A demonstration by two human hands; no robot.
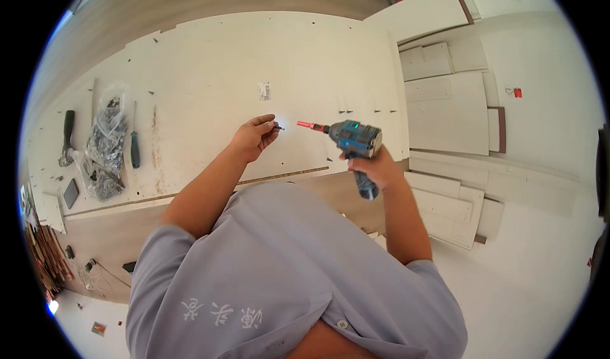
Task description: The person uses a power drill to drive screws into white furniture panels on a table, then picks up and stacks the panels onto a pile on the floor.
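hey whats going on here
A person stands over a big white board, right hand gripping a blue and black drill. Its red tip points toward the left hand, which pinches a small dark piece, perhaps a screw or bit; the two are apart. On the person's left, a hammer, a plastic bag of small hardware and a screwdriver lie on the board.

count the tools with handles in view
3: the power drill in the right hand, the screwdriver just right of the plastic bags, and the dark-green-handled tool left of them. The lower-left clutter may hide more.
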